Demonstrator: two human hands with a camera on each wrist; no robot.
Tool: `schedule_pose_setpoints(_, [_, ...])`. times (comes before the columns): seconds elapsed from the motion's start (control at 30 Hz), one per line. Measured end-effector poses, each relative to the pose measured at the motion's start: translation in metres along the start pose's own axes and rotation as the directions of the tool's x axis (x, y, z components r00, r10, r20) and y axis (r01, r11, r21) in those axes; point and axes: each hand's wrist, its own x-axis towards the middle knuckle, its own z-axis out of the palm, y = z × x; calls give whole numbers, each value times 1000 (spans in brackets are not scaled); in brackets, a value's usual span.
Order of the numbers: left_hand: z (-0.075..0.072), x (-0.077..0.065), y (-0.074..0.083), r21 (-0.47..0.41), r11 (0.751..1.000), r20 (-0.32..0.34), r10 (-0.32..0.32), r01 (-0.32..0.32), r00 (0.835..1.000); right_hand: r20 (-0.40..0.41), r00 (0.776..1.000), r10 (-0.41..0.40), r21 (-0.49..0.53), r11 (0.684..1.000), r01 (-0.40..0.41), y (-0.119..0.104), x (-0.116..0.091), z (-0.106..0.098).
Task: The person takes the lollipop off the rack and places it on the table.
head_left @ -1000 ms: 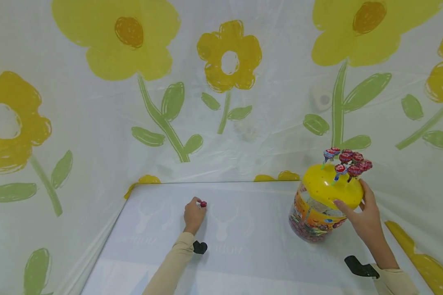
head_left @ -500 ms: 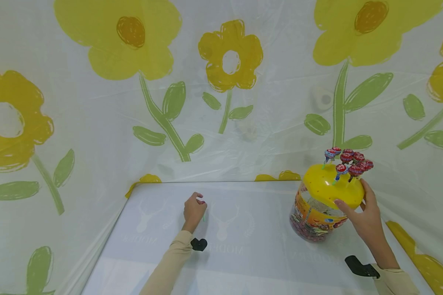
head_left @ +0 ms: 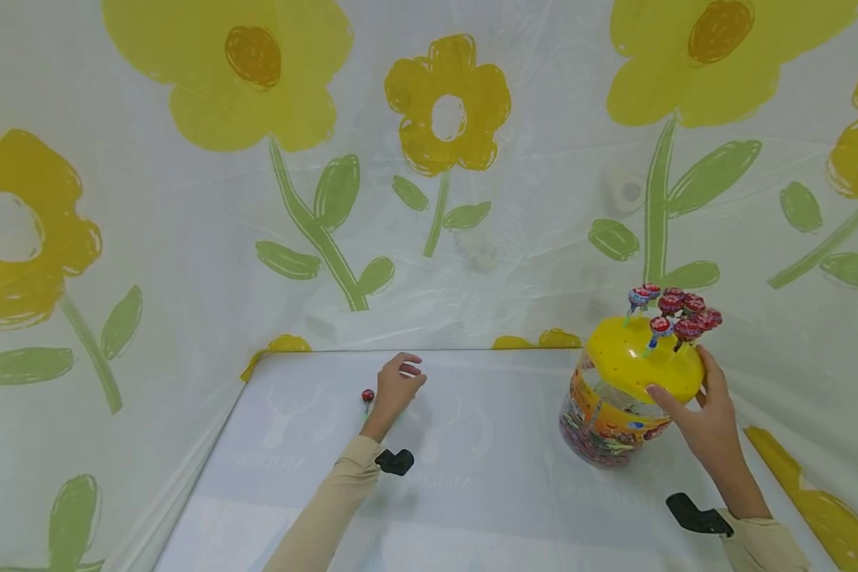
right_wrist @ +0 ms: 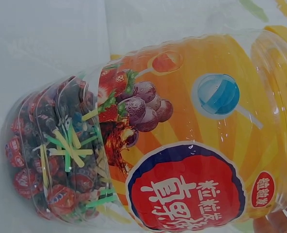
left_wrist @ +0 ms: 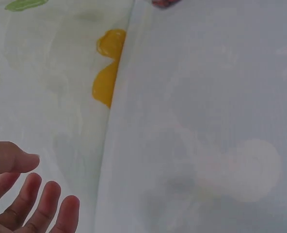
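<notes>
My left hand [head_left: 396, 389] is above the white table with its fingers loosely bent and nothing between them; the left wrist view shows its thumb and fingers [left_wrist: 49, 199] apart. Just left of that hand, a red-wrapped lollipop [head_left: 368, 396] with a green stick is on the table. To the right, my right hand [head_left: 711, 429] grips the yellow lid [head_left: 632, 361] of a clear plastic lollipop jar [head_left: 600, 421], thumb on the near side. Several wrapped lollipops [head_left: 675, 310] stick up out of the lid. Inside the jar's lower part are many more lollipops [right_wrist: 61, 160], seen in the right wrist view.
The white table [head_left: 500, 492] has faint printed marks. A white curtain [head_left: 543, 199] with yellow flowers hangs along its back and sides. Black wrist mounts [head_left: 396, 461] sit on both wrists.
My left hand has let go of the lollipop and moved up and to the right, its fingers loosening. The lollipop now shows left of it. My right hand and the jar stay put.
</notes>
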Motion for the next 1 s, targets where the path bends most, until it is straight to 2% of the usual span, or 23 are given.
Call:
schedule_pose_setpoints(0.33, [14, 0, 45, -131, 991, 108, 52, -38, 993, 2, 1000, 1, 3, 1000, -1, 1, 0, 0])
schedule_pose_setpoints(0.53, [22, -4, 74, -202, 975, 152, 129, -97, 980, 6, 1000, -2, 5, 1000, 2, 2, 0, 0])
schedule_pose_setpoints(0.77, [33, -8, 102, -273, 945, 182, 232, -178, 955, 4, 1000, -5, 10, 1000, 5, 4, 0, 0])
schedule_pose_setpoints(1.0, [46, -11, 126, -298, 934, 197, 260, -195, 945, -1, 1000, -7, 6, 1000, 7, 4, 0, 0])
